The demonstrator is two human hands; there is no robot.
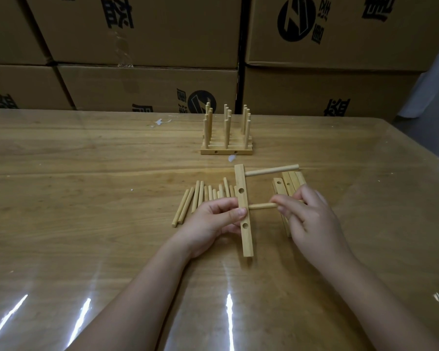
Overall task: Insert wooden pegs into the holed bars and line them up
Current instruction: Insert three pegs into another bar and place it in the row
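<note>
Stacked cardboard boxes (pixel 147 34) with black printed marks fill the background, far beyond both hands. In front of them a wide wooden table (pixel 86 173) under a glossy clear cover runs toward the viewer, and two bare forearms reach over it from the near edge.

Straight ahead of the hands, well apart from them, stands the finished set (pixel 226 151) — several bars side by side with upright pegs in three rows.

The left hand (pixel 211 221) grips a bar (pixel 246 236) at its middle, thumb on the near face and fingers curled behind. The bar points away from the person. Whether its near end touches the table cannot be told.

The right hand (pixel 312 219), just beside the left, pinches a peg (pixel 262 205) between thumb and fingertips. The peg lies level, its left end meeting the bar's right side just past the left thumb.

Under and beyond the right hand lie spare bars (pixel 289 183) on the table, packed together and partly hidden by the fingers.

Beyond the left hand, and partly behind it, loose pegs (pixel 195 198) lie in a rough row on the table.

A second peg (pixel 271 171) sticks out to the right from the bar's far end, above the right hand.

Two empty holes show on the bar's face — one (pixel 241 190) beyond the left thumb, one (pixel 245 225) nearer than it.
</note>
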